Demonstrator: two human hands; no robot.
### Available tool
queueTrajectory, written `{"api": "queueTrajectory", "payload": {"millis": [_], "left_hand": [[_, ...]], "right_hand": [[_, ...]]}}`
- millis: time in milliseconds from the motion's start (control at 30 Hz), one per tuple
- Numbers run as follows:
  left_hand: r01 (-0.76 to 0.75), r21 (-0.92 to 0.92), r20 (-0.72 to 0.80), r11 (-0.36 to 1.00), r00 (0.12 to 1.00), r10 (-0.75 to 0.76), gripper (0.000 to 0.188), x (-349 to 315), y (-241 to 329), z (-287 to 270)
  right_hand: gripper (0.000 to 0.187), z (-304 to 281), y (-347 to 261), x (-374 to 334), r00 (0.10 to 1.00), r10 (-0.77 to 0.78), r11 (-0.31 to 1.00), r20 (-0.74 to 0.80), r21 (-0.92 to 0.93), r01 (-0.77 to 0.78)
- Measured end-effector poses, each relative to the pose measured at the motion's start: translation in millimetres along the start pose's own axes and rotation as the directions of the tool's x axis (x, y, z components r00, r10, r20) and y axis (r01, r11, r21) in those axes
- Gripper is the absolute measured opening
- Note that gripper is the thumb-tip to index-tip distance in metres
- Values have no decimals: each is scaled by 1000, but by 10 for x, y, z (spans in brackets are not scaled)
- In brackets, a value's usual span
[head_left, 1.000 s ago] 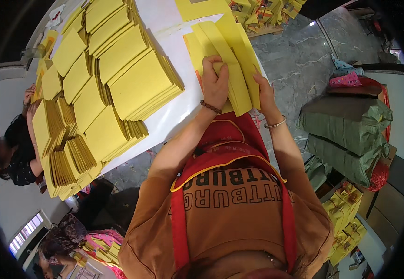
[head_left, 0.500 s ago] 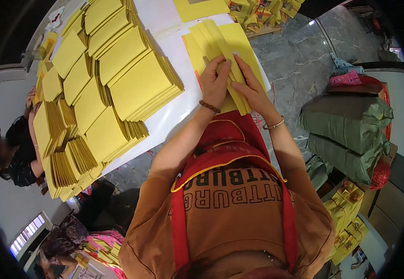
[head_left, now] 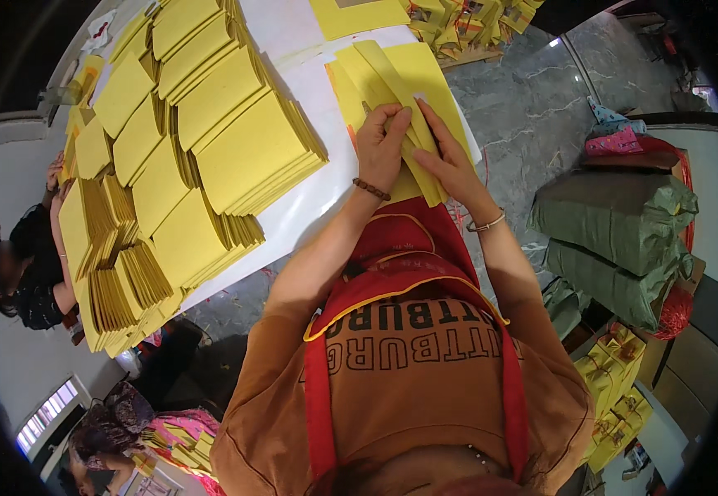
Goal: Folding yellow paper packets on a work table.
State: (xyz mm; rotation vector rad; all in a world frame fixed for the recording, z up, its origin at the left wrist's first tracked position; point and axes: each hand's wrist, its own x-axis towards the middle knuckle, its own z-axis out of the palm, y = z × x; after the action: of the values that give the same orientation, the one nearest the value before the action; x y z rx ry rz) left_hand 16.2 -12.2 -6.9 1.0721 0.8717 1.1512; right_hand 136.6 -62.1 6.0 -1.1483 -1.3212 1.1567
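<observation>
A folded length of yellow paper (head_left: pixel 375 70) slants across a pile of flat yellow sheets (head_left: pixel 427 70) at the near edge of the table. Curled over the paper's left side is my left hand (head_left: pixel 381 153), its fingers bent and pinching the fold. From the right, my right hand (head_left: pixel 451 165) grips the other edge, thumb on top and fingers along the side. Part of the paper is hidden beneath both hands. Its near end sticks out toward my red apron (head_left: pixel 404 248).
Several stacks of folded yellow paper (head_left: pixel 247 153) cover the table's left side. Another yellow sheet (head_left: pixel 359 18) lies farther off. Green wrapped bundles (head_left: pixel 615 219) stand at right, with yellow packets (head_left: pixel 611 364) nearer. Two other people (head_left: pixel 20 273) are at the left.
The far end of the folded paper has shifted slightly, and its raised flap looks more distinct. Both hands keep nearly the same place and hold.
</observation>
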Motion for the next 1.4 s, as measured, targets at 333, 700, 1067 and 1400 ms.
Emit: {"api": "queueTrajectory", "payload": {"millis": [333, 700, 1067, 1400], "left_hand": [[-120, 24, 39, 993, 992, 119, 33, -21, 84, 84], [-114, 266, 58, 957, 993, 102, 33, -16, 129, 61], [-243, 385, 90, 890, 970, 226, 35, 14, -63, 23], [-246, 394, 88, 885, 969, 230, 35, -2, -38, 42]], "right_hand": [[71, -22, -13, -6, 994, -72, 996, 77, -55, 76], [56, -167, -39, -181, 937, -113, 889, -330, -455, -53], [50, -98, -50, -283, 933, -101, 806, -345, -578, -126], [50, -147, -8, -309, 939, -89, 803, -332, -581, -129]]}}
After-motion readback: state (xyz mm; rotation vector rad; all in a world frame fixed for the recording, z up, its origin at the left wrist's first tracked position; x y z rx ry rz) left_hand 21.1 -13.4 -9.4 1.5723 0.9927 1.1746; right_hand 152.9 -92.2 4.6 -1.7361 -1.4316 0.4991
